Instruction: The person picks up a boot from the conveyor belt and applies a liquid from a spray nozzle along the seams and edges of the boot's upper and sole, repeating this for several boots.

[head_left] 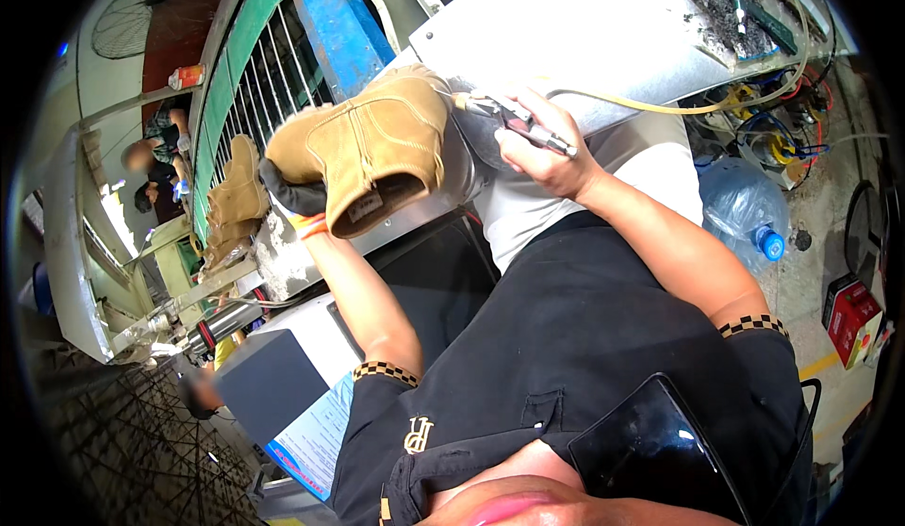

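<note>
- In the head view, the tan boot (377, 125) was held up in front of the person, its open shaft facing down, near the pale metal sheet (566, 26).
- The gloved left hand (294, 194) held it in the crook between foot and shaft; its fingers were mostly hidden behind.
- The bare right hand (551, 149) had its fingers curled round a slim metal tool (535, 132), tip close to the boot; contact could not be told.
- The boot looked fairly light, its suede-like upper soft and grippy, unlikely to break.
- That crook seemed a sound hold; the shaft would probably give under squeezing.
</note>
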`<state>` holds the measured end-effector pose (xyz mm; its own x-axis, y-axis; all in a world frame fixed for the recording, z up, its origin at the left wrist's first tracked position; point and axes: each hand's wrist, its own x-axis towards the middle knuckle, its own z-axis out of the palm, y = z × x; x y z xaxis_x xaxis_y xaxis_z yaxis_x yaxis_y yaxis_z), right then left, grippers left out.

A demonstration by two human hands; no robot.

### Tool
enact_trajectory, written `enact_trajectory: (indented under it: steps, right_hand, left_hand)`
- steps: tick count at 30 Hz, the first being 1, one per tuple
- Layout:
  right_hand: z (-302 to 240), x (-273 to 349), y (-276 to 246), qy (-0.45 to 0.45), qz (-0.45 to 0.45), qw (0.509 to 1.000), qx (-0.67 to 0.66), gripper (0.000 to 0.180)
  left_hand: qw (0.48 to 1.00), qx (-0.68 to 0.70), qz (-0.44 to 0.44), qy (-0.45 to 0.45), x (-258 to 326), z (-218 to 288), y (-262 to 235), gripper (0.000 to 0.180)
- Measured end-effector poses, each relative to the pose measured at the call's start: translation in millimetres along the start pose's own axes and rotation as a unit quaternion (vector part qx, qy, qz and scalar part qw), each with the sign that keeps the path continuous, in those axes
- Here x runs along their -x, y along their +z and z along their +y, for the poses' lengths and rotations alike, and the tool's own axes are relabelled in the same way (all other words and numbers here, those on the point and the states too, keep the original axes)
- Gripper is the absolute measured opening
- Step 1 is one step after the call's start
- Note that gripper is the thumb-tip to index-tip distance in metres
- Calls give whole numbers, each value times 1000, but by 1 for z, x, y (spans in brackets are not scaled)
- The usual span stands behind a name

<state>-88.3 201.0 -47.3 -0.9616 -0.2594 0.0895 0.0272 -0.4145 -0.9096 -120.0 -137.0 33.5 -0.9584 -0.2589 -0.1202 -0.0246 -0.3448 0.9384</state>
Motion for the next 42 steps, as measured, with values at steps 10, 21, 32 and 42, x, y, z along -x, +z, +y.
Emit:
enact_trajectory:
  steps: [10, 21, 32, 42]
  right_hand:
    - [-1, -32, 36, -30, 59, 995, 70, 38]
    - [11, -27, 47, -19, 40, 997, 63, 42]
    - [-2, -9, 34, 22, 1, 997, 79, 43]
    - [-23, 7, 6, 84, -61, 989, 102, 40]
  left_hand:
    - [979, -40, 181, -80, 104, -21, -45, 67]
    - [945, -131, 142, -264, 185, -45, -14, 75]
    - [931, 114, 52, -344, 181, -72, 65, 82]
    - [930, 127, 33, -342, 176, -77, 81, 81]
